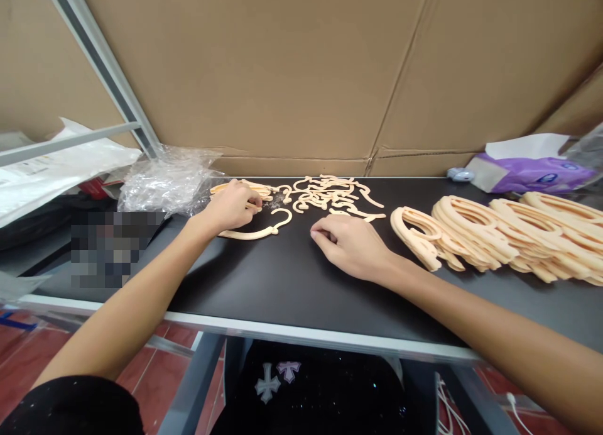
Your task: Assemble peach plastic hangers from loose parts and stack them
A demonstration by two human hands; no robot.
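Observation:
My left hand point(233, 205) reaches over a small pile of tan plastic hanger pieces point(257, 188), its fingers curled down. A bit of tan hanger piece shows at its fingertips; the rest is hidden by the hand. Just in front of it, a curved hanger arm with a hook point(252, 235) lies on the black tabletop. My right hand point(351, 243) hovers over the middle of the table, thumb and fingers drawn together, with nothing visible between them. Behind it lies a loose heap of tan hanger hooks point(325, 193), partly covered by this hand.
Stacks of tan folding hangers point(475, 231) fill the right side. A purple tissue pack point(537, 171) stands behind them. Crumpled clear plastic point(162, 180) and white bags point(56, 171) lie at left. Cardboard point(264, 77) walls the back; a metal frame post point(106, 64) rises at left.

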